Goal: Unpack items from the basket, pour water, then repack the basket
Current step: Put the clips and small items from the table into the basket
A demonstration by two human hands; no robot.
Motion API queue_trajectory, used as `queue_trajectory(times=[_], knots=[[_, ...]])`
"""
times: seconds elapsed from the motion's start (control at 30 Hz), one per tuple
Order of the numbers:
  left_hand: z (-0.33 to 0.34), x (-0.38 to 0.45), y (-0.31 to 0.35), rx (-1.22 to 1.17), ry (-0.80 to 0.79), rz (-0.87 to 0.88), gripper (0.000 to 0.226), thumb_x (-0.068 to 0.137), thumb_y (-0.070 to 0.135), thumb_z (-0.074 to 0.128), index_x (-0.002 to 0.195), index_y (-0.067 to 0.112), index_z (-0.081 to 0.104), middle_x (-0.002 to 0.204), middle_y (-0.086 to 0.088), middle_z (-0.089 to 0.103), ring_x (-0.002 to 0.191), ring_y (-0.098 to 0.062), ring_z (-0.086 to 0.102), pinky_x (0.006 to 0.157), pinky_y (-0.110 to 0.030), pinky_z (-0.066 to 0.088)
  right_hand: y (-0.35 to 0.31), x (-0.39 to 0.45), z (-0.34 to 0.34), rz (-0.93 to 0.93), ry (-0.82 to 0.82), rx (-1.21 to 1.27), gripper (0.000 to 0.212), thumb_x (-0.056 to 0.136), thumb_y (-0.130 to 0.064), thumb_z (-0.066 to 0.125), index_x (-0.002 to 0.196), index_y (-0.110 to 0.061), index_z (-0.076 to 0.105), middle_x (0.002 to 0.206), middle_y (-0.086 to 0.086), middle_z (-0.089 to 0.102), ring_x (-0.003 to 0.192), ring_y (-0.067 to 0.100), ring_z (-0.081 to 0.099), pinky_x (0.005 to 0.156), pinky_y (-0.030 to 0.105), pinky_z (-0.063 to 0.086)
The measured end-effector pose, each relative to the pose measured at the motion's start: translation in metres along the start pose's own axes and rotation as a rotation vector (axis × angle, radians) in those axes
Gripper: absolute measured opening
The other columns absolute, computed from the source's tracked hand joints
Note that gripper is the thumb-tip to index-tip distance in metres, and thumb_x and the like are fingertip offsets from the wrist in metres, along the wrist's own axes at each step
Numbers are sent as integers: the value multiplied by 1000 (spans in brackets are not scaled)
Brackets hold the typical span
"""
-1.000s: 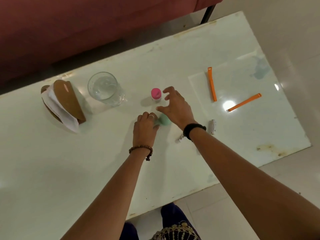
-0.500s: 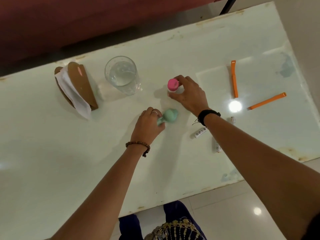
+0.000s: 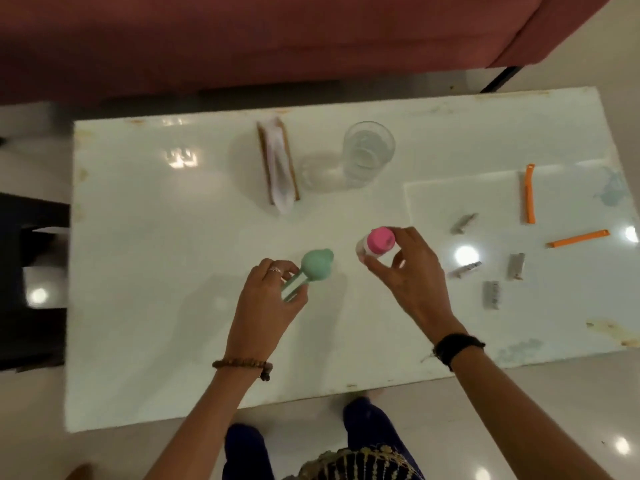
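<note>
On the white table (image 3: 145,341), taking the water glass (image 3: 368,154) as landmark: just left of it stands a wooden napkin holder (image 3: 277,161). Nearer the person, left of the glass, the left hand (image 3: 266,306) grips a mint-green brush (image 3: 313,266). Below the glass, the right hand (image 3: 410,278) pinches a pink-capped bottle (image 3: 375,242). Far right lie two orange clips (image 3: 529,194) and small grey pieces (image 3: 491,294).

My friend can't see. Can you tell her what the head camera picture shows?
Two hands hold small things above a white table: the left hand grips a green-topped item, the right hand a pink-capped bottle. Behind them stand a glass of water and a napkin holder.
</note>
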State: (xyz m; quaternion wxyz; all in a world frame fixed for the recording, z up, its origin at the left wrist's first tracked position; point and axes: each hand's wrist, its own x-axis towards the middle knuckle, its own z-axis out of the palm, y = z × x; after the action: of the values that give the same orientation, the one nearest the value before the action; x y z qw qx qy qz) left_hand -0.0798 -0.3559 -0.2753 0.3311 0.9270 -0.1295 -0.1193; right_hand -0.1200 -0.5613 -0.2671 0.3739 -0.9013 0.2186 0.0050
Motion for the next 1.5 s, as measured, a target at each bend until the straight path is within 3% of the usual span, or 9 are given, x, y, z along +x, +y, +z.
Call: queue_trajectory(times=[0.2, 0.3, 0.47, 0.57, 0.63, 0.77, 0.97, 1.2, 1.5], knots=[[-127, -66, -91, -57, 185, -185, 25, 71, 11, 75, 93, 9, 63, 87, -3, 60, 74, -13, 55, 63, -10, 39, -132, -68, 102, -130, -160, 209, 27, 76, -45, 68, 98, -47, 52, 99, -24, 53, 74, 4, 56, 56, 9, 43], [-195, -96, -142, -32, 304, -247, 25, 68, 7, 76, 90, 5, 64, 85, -8, 61, 71, -18, 57, 62, -22, 48, -208, -87, 156, -204, -245, 274, 32, 74, -48, 68, 99, -43, 48, 99, -22, 56, 73, 6, 56, 56, 9, 42], [-293, -128, -215, 44, 501, -410, 25, 68, 9, 77, 90, 8, 64, 86, -8, 60, 71, -19, 54, 70, -16, 38, -329, -97, 225, -395, -387, 258, 32, 75, -47, 68, 94, -42, 43, 90, -24, 55, 72, 3, 53, 58, 7, 40], [-324, -126, -251, 26, 556, -509, 22, 73, 16, 73, 90, 8, 63, 92, -11, 60, 81, -28, 59, 71, -31, 45, -380, -89, 261, -510, -431, 184, 33, 76, -46, 66, 98, -38, 45, 84, -25, 51, 69, -3, 50, 56, 6, 37], [-332, -117, -271, 4, 549, -570, 22, 76, 20, 70, 90, 6, 61, 94, -13, 59, 86, -31, 58, 75, -35, 44, -403, -80, 287, -580, -434, 105, 34, 77, -45, 66, 101, -30, 48, 87, -18, 51, 68, 1, 46, 55, 9, 31], [-329, -90, -295, 25, 465, -686, 24, 81, 24, 63, 92, 2, 61, 100, -17, 59, 95, -33, 56, 79, -33, 38, -425, -52, 330, -653, -445, -25, 33, 80, -45, 62, 102, -23, 50, 89, -7, 54, 77, 11, 48, 65, 25, 42], [-322, -38, -316, 141, 357, -742, 32, 85, 24, 57, 105, -1, 56, 112, -20, 56, 105, -34, 55, 82, -40, 46, -440, -10, 368, -743, -407, -234, 34, 82, -36, 63, 103, -11, 54, 98, 10, 63, 87, 23, 51, 74, 36, 45], [-316, 11, -332, 236, 261, -721, 28, 88, 19, 56, 108, -1, 54, 116, -19, 58, 108, -33, 55, 82, -41, 48, -457, 39, 392, -778, -330, -387, 33, 83, -28, 62, 110, -11, 55, 113, 10, 59, 104, 25, 49, 87, 35, 39], [-310, 40, -351, 302, 189, -694, 29, 89, 16, 53, 111, -3, 53, 118, -21, 55, 111, -35, 53, 83, -42, 47, -473, 71, 409, -785, -291, -464, 36, 81, -9, 59, 115, -9, 46, 105, 14, 62, 100, 30, 48, 77, 34, 32]])
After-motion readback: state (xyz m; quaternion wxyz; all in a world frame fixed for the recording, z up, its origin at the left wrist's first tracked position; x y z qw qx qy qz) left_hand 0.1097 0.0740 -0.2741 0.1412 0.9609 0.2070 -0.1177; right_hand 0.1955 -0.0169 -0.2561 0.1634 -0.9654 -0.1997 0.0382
